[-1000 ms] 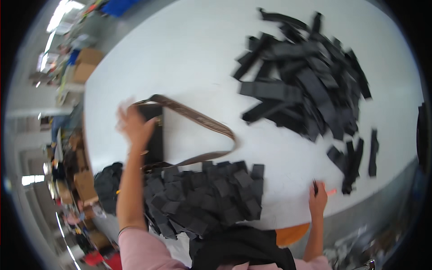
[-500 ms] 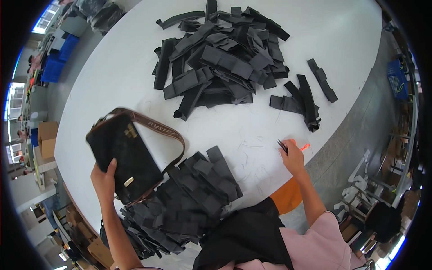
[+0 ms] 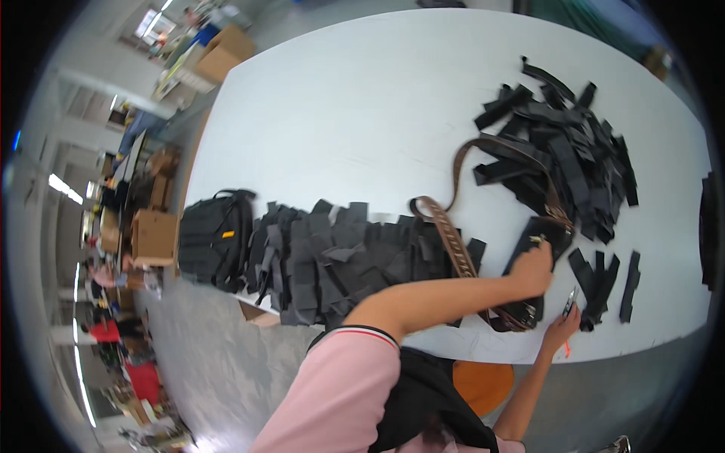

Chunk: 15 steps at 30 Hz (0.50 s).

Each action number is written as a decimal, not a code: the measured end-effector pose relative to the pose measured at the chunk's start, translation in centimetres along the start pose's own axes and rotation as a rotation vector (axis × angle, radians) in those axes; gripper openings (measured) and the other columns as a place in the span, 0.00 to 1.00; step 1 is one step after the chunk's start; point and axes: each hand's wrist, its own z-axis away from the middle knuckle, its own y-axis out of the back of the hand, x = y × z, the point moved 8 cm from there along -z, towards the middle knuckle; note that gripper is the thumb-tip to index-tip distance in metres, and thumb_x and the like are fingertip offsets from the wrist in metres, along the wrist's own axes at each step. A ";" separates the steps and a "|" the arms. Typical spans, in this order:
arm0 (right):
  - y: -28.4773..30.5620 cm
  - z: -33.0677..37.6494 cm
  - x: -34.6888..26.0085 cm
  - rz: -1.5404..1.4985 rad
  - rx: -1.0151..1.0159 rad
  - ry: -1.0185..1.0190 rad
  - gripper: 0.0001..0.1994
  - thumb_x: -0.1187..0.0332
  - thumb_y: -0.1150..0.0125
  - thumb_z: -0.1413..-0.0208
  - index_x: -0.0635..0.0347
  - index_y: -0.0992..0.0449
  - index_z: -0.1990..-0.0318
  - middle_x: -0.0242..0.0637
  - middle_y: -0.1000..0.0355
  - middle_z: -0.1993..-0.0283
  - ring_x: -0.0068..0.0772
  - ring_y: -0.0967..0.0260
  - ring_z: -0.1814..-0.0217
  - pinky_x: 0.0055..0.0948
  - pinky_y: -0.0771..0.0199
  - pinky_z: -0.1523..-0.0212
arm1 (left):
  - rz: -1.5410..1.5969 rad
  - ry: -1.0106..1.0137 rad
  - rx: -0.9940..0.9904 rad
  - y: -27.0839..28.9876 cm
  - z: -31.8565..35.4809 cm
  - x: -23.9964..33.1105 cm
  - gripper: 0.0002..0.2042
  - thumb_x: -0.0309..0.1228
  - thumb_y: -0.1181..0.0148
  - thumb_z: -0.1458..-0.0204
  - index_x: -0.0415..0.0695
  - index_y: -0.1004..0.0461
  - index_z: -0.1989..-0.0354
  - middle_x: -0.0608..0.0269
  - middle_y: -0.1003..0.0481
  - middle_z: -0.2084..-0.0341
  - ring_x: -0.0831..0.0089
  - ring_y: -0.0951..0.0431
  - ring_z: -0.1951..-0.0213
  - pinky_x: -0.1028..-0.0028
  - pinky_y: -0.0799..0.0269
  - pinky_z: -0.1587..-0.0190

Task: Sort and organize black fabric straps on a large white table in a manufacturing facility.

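Observation:
A black handbag with brown trim and a gold clasp sits toward the right of the white table. My left hand reaches across to it, fingers closed on its body near the clasp; hand and forearm hide part of it. The brown lettered strap loops out to the bag's left, over the edges of both piles of strips. Just right of the bag, my right hand grips small metal thread snips, blades pointing away from me. An orange cord or tag hangs beside that hand.
Folded black fabric strips are heaped at the far right. Loose strips lie beside my right hand, and more layered strips cover the near-left edge. A black backpack stands at the left end. An orange stool is below the table edge.
My view has turned left, so the backpack shows. The handbag in my left hand has moved right, near the snips and the far heap. The right hand still holds the snips.

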 end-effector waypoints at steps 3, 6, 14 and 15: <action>0.3 0.7 1.7 -0.087 -0.005 0.066 0.20 0.78 0.54 0.46 0.66 0.37 0.44 0.52 0.41 0.44 0.51 0.44 0.41 0.40 0.45 0.41 | 0.075 0.024 -0.027 0.3 1.3 1.7 0.24 0.37 0.39 0.56 0.35 0.43 0.58 0.38 0.31 0.63 0.43 0.27 0.62 0.56 0.30 0.60; 0.6 2.2 6.2 -0.598 0.015 -0.315 0.19 0.76 0.53 0.44 0.67 0.37 0.44 0.44 0.38 0.43 0.37 0.39 0.42 0.31 0.38 0.45 | 0.108 0.006 -0.104 1.0 2.8 0.6 0.26 0.43 0.44 0.51 0.36 0.42 0.53 0.40 0.34 0.57 0.45 0.28 0.57 0.57 0.32 0.56; 11.8 3.3 -13.8 -0.579 0.230 -0.180 0.16 0.73 0.51 0.42 0.65 0.35 0.46 0.42 0.33 0.49 0.31 0.34 0.50 0.28 0.34 0.50 | -0.103 -0.303 0.680 29.2 25.7 -5.4 0.18 0.25 0.38 0.60 0.42 0.29 0.57 0.54 0.28 0.60 0.56 0.31 0.54 0.63 0.34 0.52; 12.2 4.0 -18.9 -0.633 0.167 -0.136 0.16 0.72 0.51 0.41 0.65 0.34 0.46 0.41 0.33 0.50 0.30 0.33 0.51 0.27 0.34 0.51 | -0.211 -0.187 0.804 32.9 29.0 -8.3 0.16 0.23 0.39 0.61 0.41 0.27 0.60 0.54 0.28 0.63 0.56 0.29 0.56 0.64 0.33 0.54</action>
